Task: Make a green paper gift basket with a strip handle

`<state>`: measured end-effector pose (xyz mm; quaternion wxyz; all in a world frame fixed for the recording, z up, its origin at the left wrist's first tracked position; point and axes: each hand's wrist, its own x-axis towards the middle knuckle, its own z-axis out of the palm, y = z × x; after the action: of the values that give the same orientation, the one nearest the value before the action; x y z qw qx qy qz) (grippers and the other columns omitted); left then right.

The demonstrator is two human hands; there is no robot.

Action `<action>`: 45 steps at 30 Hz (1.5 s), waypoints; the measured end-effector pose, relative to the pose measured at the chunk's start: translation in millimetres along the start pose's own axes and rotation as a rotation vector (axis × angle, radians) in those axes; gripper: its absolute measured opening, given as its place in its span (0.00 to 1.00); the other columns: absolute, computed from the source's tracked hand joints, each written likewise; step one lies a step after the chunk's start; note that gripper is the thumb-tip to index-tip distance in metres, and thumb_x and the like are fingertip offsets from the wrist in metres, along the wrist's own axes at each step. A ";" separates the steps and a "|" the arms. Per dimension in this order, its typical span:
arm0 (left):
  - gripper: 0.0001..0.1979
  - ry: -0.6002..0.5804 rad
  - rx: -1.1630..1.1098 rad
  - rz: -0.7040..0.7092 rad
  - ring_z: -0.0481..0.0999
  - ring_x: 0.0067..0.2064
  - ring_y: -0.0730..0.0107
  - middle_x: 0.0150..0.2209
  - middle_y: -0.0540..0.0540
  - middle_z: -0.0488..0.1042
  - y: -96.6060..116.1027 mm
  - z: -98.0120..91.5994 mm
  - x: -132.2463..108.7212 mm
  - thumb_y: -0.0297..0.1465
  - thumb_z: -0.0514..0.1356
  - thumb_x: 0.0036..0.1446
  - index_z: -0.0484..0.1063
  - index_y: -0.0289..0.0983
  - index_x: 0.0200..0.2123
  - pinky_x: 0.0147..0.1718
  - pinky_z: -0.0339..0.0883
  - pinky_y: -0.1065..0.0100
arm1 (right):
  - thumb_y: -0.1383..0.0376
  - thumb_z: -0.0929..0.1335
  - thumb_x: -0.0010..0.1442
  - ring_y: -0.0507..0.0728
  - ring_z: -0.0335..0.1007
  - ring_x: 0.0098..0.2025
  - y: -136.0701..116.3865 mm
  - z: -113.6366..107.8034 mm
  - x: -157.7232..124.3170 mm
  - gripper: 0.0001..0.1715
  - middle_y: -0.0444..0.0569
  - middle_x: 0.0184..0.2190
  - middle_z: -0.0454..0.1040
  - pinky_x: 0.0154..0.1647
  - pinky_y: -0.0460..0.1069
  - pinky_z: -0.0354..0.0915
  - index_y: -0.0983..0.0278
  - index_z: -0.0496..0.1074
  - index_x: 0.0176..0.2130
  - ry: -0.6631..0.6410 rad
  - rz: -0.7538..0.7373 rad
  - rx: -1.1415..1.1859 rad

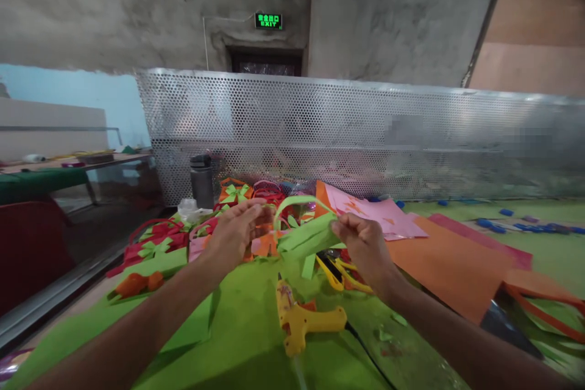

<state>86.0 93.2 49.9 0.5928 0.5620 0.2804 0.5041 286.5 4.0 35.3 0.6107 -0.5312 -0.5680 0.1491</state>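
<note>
A light green felt piece with a looped strip [306,236] hangs above the green work surface. My right hand [365,247] pinches its right end. Just left of the loop is my left hand [240,228], raised with its fingers curved and apart; nothing shows between them. A yellow glue gun [301,320] lies below both hands, its nozzle pointing up and away, its black cord running right. Behind the right hand's wrist, yellow-handled scissors [340,274] are partly hidden.
Red felt bags [159,241] with green bows lie at the left, beside an orange bow [137,284]. A dark bottle [202,183] stands before the perforated metal screen [297,116]. Pink sheets [370,210] and orange sheets [452,256] spread at the right.
</note>
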 end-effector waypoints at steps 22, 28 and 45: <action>0.06 0.145 0.206 0.140 0.67 0.25 0.76 0.22 0.53 0.69 -19.2 29.5 -30.2 0.28 0.64 0.41 0.69 0.34 0.25 0.24 0.59 0.75 | 0.52 0.69 0.45 0.51 0.58 0.20 21.8 11.9 3.3 0.18 0.42 0.16 0.65 0.22 0.47 0.55 0.65 0.68 0.21 0.131 0.180 0.365; 0.11 0.146 0.194 0.164 0.69 0.29 0.75 0.27 0.52 0.70 -20.6 28.5 -28.9 0.29 0.66 0.41 0.69 0.35 0.30 0.28 0.64 0.75 | 0.50 0.69 0.45 0.51 0.57 0.20 21.2 12.7 2.0 0.20 0.42 0.15 0.64 0.20 0.46 0.52 0.64 0.67 0.20 0.129 0.190 0.338; 0.17 -0.099 -0.105 -0.374 0.78 0.27 0.67 0.43 0.43 0.73 -25.3 29.2 -26.1 0.38 0.57 0.53 0.65 0.40 0.46 0.17 0.68 0.70 | 0.59 0.66 0.50 0.49 0.53 0.22 22.0 19.3 -4.6 0.14 0.40 0.17 0.61 0.24 0.45 0.53 0.65 0.66 0.20 0.058 0.079 0.160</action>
<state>110.7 61.7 25.9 0.7176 0.4924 0.3239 0.3710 278.0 18.2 10.8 0.6610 -0.5068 -0.5150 0.2025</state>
